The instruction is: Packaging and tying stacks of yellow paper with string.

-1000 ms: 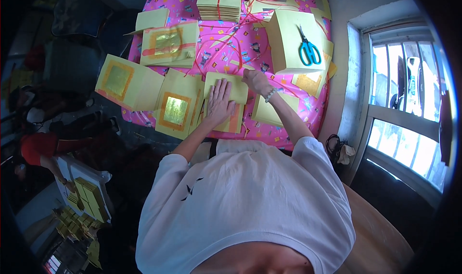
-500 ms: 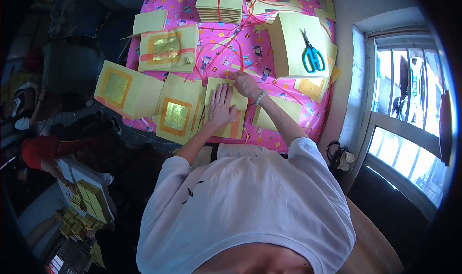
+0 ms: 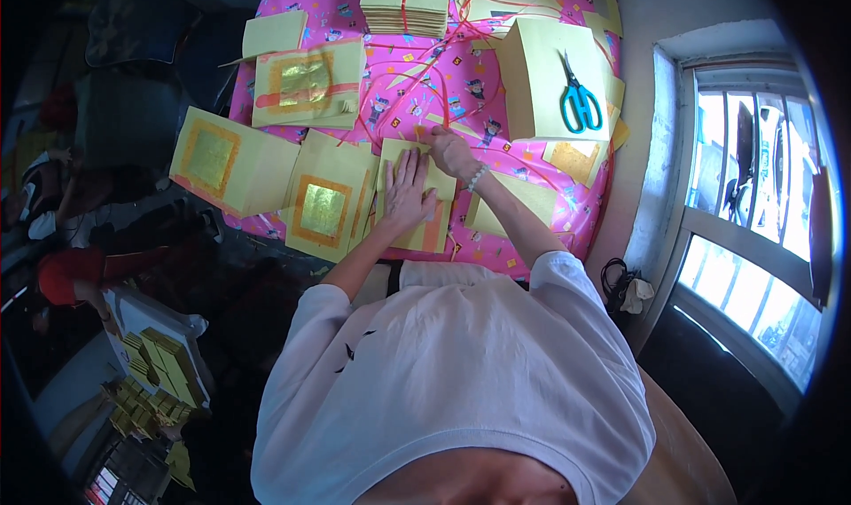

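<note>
Your left hand (image 3: pixel 408 190) lies flat, fingers spread, pressing the yellow stack (image 3: pixel 417 199) at the near edge of the counter (image 3: pixel 479 97). Your right hand (image 3: pixel 450 148) pinches the red string (image 3: pixel 443 79) at the stack's far edge. Gold-foil sheets (image 3: pixel 321 205) sit just left. Scissors (image 3: pixel 578 101) rest on a paper block (image 3: pixel 550 79) further right; a tied bundle (image 3: pixel 406 4) sits far back.

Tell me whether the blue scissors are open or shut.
Shut. The scissors lie flat on a yellow paper stack, blades together in one point, untouched by either hand.
</note>
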